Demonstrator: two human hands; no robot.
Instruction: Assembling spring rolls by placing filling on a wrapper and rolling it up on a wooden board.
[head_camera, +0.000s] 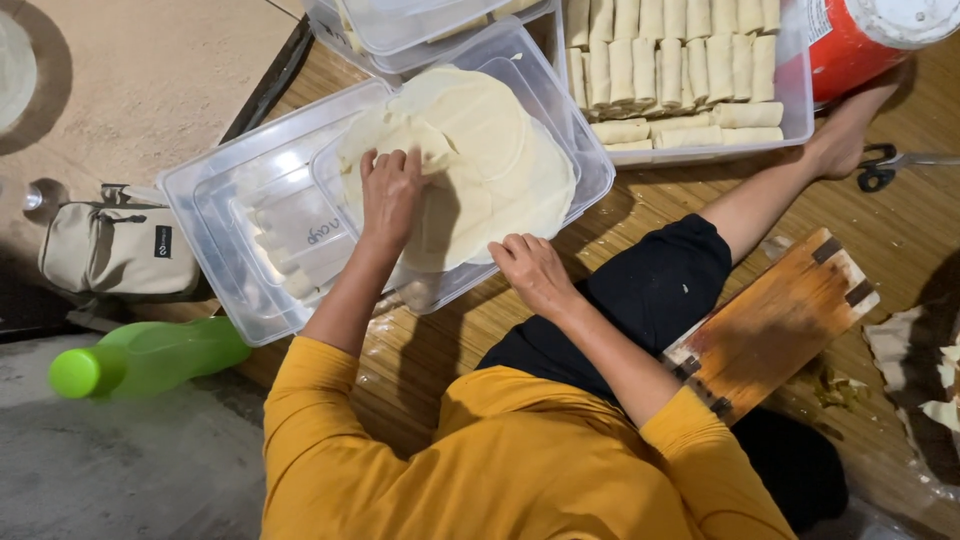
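A stack of thin, pale round wrappers (500, 150) lies in a clear plastic container (575, 130) on a woven mat. My left hand (390, 195) rests on the stack's left side, its fingertips pinching at a wrapper's edge. Over at the near edge of the stack, by the container's rim, my right hand (535, 272) has its fingers curled down on the wrappers. Neither hand has lifted anything clear of the pile.
A clear lid (215, 200) lies under the container at left. A tray of rolled wrappers (680, 75) stands behind. A red jar (860, 40), scissors (885, 165), a wooden board (770, 320), a green bottle (150, 357) and a beige pouch (120, 245) surround me.
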